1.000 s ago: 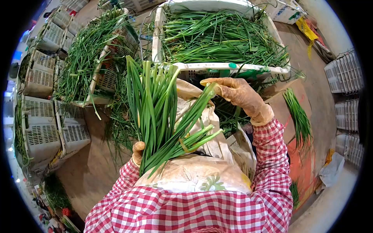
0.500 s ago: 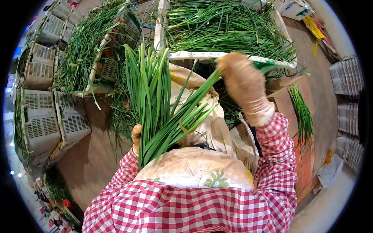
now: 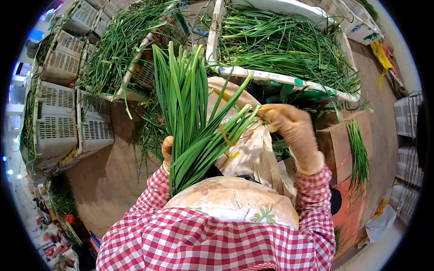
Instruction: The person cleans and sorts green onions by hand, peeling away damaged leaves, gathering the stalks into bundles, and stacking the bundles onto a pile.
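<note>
A thick bunch of long green garlic chives (image 3: 185,104) stands before my chest, pale ends up, with some stems slanting right across my lap. My gloved left hand (image 3: 167,151) is closed round the bunch from the left; its thumb shows, while the chives hide the other fingers. At the slanting stems' pale ends, my gloved right hand (image 3: 294,128) has its fingers pinched together on a stem tip. A tan band (image 3: 226,135) lies on the slanting stems. A stained, leaf-printed apron (image 3: 235,198) covers my lap beneath them.
A white crate (image 3: 282,81) heaped with chives stands ahead. Another heaped crate (image 3: 131,86) is at the front left. Slotted white crates (image 3: 54,126) line the left. On the right, a chive bundle (image 3: 358,153) lies over a cardboard box (image 3: 334,149); stacked crates (image 3: 409,115) stand beyond.
My right hand has come down from near the crate's rim to the slanting stem ends. One stem it was at now points up free. The view has shifted slightly; my left hand keeps its hold.
</note>
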### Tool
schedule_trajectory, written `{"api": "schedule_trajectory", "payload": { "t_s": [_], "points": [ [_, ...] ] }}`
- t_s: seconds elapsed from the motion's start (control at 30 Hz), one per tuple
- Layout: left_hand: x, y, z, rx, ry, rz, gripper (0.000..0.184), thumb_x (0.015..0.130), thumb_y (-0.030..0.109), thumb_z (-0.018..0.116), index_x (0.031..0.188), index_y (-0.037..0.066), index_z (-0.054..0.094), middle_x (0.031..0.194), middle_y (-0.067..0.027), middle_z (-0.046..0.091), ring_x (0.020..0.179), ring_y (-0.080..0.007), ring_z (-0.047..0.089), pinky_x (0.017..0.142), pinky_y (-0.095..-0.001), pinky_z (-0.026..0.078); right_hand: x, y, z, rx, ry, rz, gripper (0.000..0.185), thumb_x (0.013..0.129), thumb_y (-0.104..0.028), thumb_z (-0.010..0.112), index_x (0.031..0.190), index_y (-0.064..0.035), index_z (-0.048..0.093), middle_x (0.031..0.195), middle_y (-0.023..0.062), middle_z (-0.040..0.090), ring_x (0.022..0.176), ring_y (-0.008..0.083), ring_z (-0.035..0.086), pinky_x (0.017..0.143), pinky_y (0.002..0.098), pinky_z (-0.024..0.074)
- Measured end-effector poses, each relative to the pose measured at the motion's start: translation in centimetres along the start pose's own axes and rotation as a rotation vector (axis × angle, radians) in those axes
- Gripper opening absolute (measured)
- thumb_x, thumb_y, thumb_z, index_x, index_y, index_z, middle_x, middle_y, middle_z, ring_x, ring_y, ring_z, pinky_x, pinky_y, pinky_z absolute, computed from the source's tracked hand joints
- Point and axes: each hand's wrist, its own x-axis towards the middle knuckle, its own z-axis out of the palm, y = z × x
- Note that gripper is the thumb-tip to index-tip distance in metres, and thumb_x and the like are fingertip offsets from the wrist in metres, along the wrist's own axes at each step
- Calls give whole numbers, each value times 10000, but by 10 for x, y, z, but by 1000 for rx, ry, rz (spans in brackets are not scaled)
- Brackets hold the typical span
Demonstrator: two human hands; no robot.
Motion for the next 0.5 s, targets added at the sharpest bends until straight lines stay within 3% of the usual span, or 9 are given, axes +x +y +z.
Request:
{"api": "schedule_trajectory", "payload": {
  "t_s": [0.17,0.23,0.3,0.4,0.5],
  "points": [
    [-2,3,-13,16,23,32,662,800,300,607,1332,-32,394,1281,-272,477,1137,-380,532,977,-526,426,-1,-5,28,255,-21,32,376,855,-342,658,1013,0,660,815,12,630,690,66,527,622,194,418],
    [3,2,-13,-60,-118,18,638,804,288,596,1323,-33,410,1275,-272,483,1134,-386,533,976,-535,422,-3,-9,23,321,-64,24,395,849,-364,662,1001,0,660,845,19,643,723,73,545,659,203,435],
    [-2,5,-10,-109,-41,-18,599,806,275,584,1295,-42,444,1254,-274,502,1129,-386,536,969,-544,423,-3,1,12,195,-44,29,392,857,-365,652,999,0,660,869,26,652,768,82,562,696,210,446],
    [-8,7,-32,-69,-12,16,573,805,275,582,1264,-51,475,1230,-271,522,1118,-386,544,963,-547,428,-9,-5,20,94,-187,-10,341,845,-278,672,1016,17,659,847,37,642,798,109,560,694,233,457],
    [-9,7,-31,43,36,80,591,801,299,590,1266,-47,474,1229,-261,528,1093,-380,563,940,-555,444,-7,-9,39,91,-304,218,336,842,-259,662,1028,21,659,879,63,650,814,112,558,705,241,450]
  ]
}}
